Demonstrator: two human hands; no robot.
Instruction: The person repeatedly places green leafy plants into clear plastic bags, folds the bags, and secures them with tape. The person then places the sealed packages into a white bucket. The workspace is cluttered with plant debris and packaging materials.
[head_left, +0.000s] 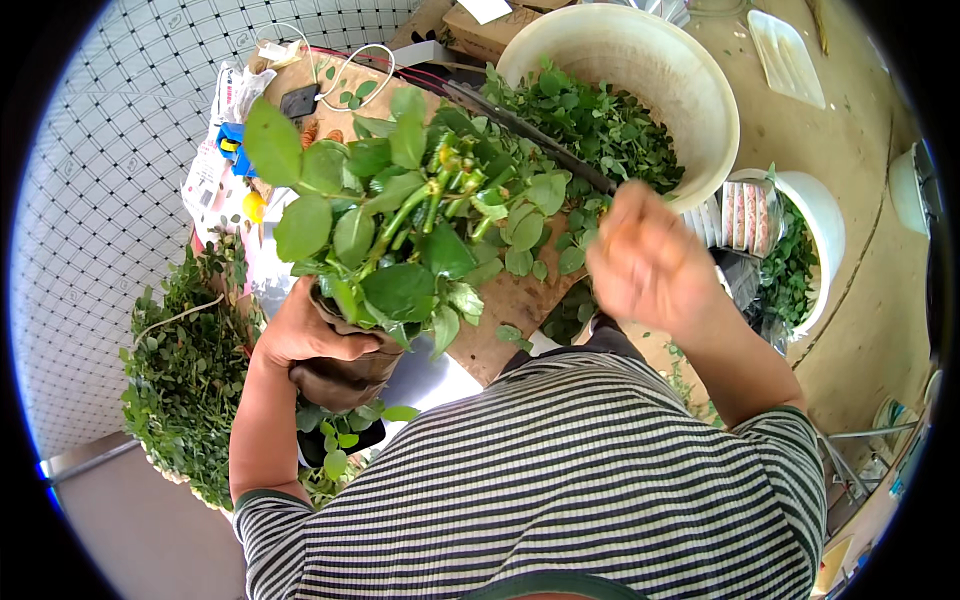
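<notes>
My left hand (322, 330) grips a bundle of leafy green stems (420, 202) from its left side. The cut stem ends face up towards me, with broad leaves spreading around them. A brown wrap or cloth (352, 375) lies around the lower part, below my fingers. My right hand (649, 262), blurred by motion, is closed at the near end of a long dark metal blade (532, 139). Its grip is hidden in my fist. The blade slants up and left, past the bundle's far right side.
A large off-white tub (705, 112) holds cut leaves (585, 120). Loose leaves lie on the brown worktop (487, 330). A phone (300, 101) with a white cable and a blue tape dispenser (236, 148) sit at left. A big foliage bundle (191, 360) stands left; a white bucket (821, 232) stands right.
</notes>
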